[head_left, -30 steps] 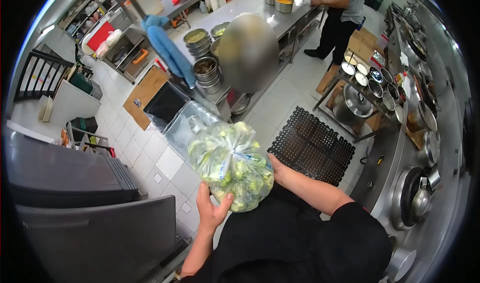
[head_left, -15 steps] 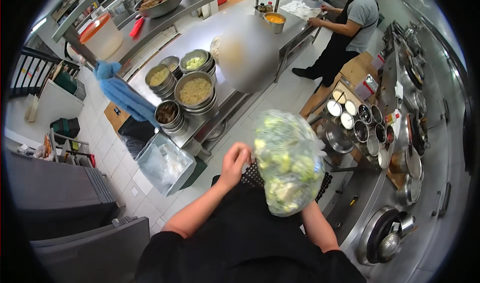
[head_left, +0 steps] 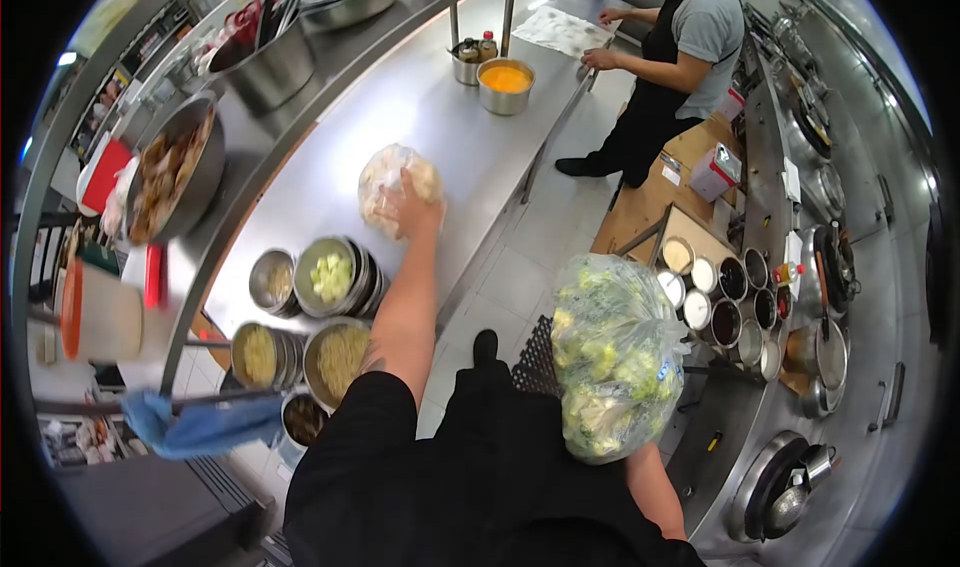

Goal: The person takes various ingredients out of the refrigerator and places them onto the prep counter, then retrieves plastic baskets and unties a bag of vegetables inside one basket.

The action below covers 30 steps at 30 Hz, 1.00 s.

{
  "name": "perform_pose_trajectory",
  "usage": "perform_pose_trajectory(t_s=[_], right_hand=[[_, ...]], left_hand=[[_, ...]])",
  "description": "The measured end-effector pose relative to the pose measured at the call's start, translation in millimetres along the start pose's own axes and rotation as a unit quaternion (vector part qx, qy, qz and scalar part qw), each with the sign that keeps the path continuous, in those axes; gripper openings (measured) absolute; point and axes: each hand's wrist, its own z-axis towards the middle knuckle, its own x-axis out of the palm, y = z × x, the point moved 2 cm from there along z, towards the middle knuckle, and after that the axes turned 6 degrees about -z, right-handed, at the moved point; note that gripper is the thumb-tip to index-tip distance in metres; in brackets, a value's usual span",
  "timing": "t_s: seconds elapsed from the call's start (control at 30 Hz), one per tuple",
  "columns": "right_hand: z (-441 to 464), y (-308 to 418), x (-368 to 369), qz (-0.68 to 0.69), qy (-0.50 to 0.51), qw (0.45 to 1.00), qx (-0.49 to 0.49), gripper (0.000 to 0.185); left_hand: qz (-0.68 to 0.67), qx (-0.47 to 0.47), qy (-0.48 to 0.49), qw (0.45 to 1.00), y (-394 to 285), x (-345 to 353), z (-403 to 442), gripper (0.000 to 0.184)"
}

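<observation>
My left arm reaches across the steel table, and my left hand (head_left: 416, 210) is closed on a clear plastic bag of pale food (head_left: 385, 179) that rests on the tabletop. What exactly is in that bag I cannot make out. On my other side, a large clear plastic bag of broccoli (head_left: 615, 357) is held up in front of my body, with paler pieces low inside it. That bag covers my right hand, which carries it from underneath or behind; only the right forearm shows below. Left of my reaching arm stand stacked steel bowls, one with cut green vegetable pieces (head_left: 331, 278).
A steel pot of orange liquid (head_left: 505, 84) and bottles (head_left: 487, 47) stand farther along the table (head_left: 300, 177). An overhead shelf (head_left: 270, 117) carries bowls. A co-worker (head_left: 690, 57) handles a white cloth-like sheet (head_left: 562, 31). Sauce containers (head_left: 727, 320) line the right side.
My left hand has moved from near my body out to the pale bag on the table and closed on it. My view has turned left; the broccoli bag stays held on my right.
</observation>
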Motion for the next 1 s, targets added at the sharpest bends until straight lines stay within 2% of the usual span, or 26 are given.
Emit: perform_pose_trajectory(t_s=[0.13,0.2,0.3,0.43,0.5,0.53,0.57,0.6,0.63,0.7,0.73,0.77,0.8,0.83,0.87,0.9,1.0], right_hand=[[52.0,15.7,32.7,0.019,-0.017,1.000,0.014,0.051],[77.1,23.9,48.2,0.025,-0.019,0.999,0.021,0.051],[105.8,35.9,69.6,0.028,-0.019,0.999,0.037,0.052],[145.4,47.4,89.9,0.024,-0.004,0.998,0.065,0.052],[163.6,53.4,99.0,0.015,0.003,0.996,0.084,0.053],[175.7,58.7,104.1,0.013,0.011,0.995,0.094,0.053],[189.9,62.4,107.7,0.009,0.020,0.994,0.105,0.053],[207.0,65.9,109.9,0.001,0.030,0.993,0.118,0.053],[224.2,69.9,109.6,-0.008,0.040,0.990,0.131,0.054],[269.1,75.0,95.4,-0.050,0.063,0.983,0.162,0.055],[315.5,72.0,85.9,-0.078,0.079,0.977,0.180,0.057],[354.8,68.0,86.6,-0.099,0.105,0.971,0.189,0.056],[386.1,62.8,92.5,-0.117,0.125,0.964,0.201,0.054],[413.9,58.9,112.3,-0.136,0.142,0.955,0.224,0.050],[441.1,53.6,133.3,-0.117,0.249,0.935,0.222,0.043],[476.5,40.9,153.3,-0.138,0.245,0.938,0.204,0.041],[492.2,35.9,259.8,-0.197,0.297,0.914,0.196,0.038]], left_hand=[[0.017,0.032,-0.013,0.999,-24.7,31.7,62.1,0.096],[0.021,0.104,-0.064,0.992,-34.8,56.1,108.9,0.096],[0.021,0.087,-0.019,0.996,-71.5,69.4,161.9,0.100],[0.038,0.103,-0.043,0.993,-87.4,99.1,241.6,0.095],[-0.140,0.305,-0.049,0.941,-50.6,120.9,291.8,0.096],[-0.293,0.318,-0.023,0.902,-57.3,93.3,264.8,0.086],[-0.283,0.305,-0.034,0.909,-57.1,76.0,234.0,0.086],[-0.502,0.179,0.027,0.846,-54.2,65.9,199.9,0.077],[-0.689,0.049,0.077,0.719,-50.8,59.1,164.4,0.069],[-0.698,0.017,0.075,0.712,-26.4,42.3,66.7,0.059],[-0.656,0.003,0.074,0.751,-0.7,45.2,19.7,0.058],[-0.619,-0.070,0.066,0.779,15.1,39.2,-38.2,0.053],[-0.612,-0.105,0.050,0.782,36.1,42.0,-95.3,0.047],[-0.568,-0.125,0.064,0.811,67.9,50.0,-150.1,0.044],[-0.522,-0.133,0.079,0.839,78.9,38.9,-205.2,0.042],[-0.512,-0.147,0.070,0.843,88.6,30.5,-255.2,0.039],[-0.469,-0.167,0.033,0.866,158.1,20.3,-384.2,0.036]])
